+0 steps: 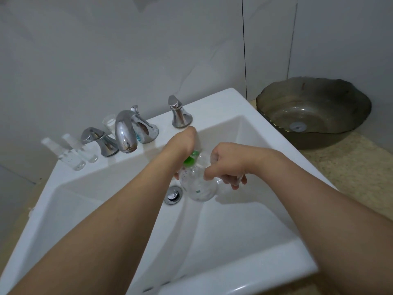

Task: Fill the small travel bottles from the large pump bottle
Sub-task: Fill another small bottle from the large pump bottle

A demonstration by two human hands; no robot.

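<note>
The large pump bottle [200,188], clear with a green pump part, stands over the white sink [212,99] basin just right of the drain [174,194], likely so that spills fall into the basin. The left hand [182,143] bears down on the pump from above; its grip is hidden. The right hand [221,165] has a curled grip on something clear beside the spout, probably a travel bottle. Two small travel bottles [70,154] wait on the far-left rim, beside the tap [125,133].

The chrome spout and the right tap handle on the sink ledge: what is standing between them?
In the head view, only bare white ledge lies between the spout and the right tap handle.
</note>
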